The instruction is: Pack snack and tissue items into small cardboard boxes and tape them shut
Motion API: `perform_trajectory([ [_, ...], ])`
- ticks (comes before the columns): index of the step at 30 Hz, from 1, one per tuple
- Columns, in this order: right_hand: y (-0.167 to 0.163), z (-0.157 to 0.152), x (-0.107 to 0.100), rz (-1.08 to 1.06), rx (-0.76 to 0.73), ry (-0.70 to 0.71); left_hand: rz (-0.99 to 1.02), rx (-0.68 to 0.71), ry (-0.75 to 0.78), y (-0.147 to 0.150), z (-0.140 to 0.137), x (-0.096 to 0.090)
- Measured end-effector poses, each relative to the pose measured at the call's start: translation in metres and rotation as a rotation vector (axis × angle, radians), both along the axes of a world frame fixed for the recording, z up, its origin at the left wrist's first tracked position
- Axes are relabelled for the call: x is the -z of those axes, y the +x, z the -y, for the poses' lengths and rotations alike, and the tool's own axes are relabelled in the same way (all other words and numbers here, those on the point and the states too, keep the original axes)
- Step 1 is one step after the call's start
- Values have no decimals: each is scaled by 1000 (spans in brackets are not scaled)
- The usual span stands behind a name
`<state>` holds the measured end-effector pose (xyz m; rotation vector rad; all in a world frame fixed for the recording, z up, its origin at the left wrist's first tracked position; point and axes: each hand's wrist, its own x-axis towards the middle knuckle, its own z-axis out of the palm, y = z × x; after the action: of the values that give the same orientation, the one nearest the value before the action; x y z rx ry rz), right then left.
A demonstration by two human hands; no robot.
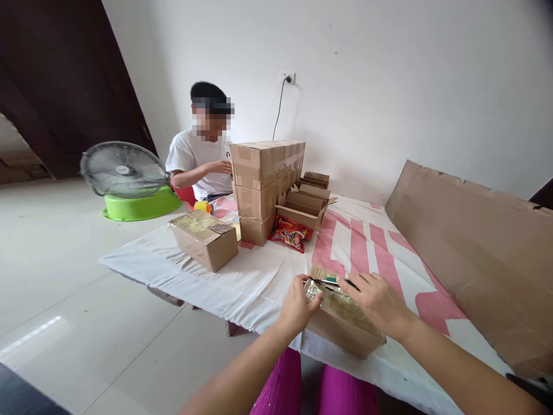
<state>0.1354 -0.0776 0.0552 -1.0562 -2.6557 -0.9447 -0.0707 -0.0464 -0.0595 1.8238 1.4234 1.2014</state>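
In front of me, a cardboard box point(345, 334) with shiny yellowish tape over its top lies near the table edge. My right hand point(374, 297) is closed around a slim green-and-black cutting tool point(332, 280), laid along the box top. Whether it is a knife or scissors I cannot tell. My left hand point(298, 305) is closed at the box's left end, its fingers pinching crumpled clear tape point(311, 291) beside the tool's tip. A dark slit or gap shows in the tape near the tool.
A taped box point(203, 239) sits left of a tall stack of boxes point(259, 190). Open cartons point(302, 207) and a red noodle packet point(290, 233) are beside the stack. Another person point(201, 155) sits behind it. A cardboard sheet point(470, 259) stands at right; a fan point(123, 170) is at left.
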Motion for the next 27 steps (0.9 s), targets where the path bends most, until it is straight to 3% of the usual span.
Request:
perform_trajectory([
  [9, 45, 29, -19, 84, -14, -25, -20, 15, -5, -1, -1, 2],
  [19, 46, 25, -20, -6, -2, -73, -24, 15, 23, -2, -3, 0],
  [27, 33, 22, -22, 38, -5, 13, -37, 151, 86, -3, -8, -5],
])
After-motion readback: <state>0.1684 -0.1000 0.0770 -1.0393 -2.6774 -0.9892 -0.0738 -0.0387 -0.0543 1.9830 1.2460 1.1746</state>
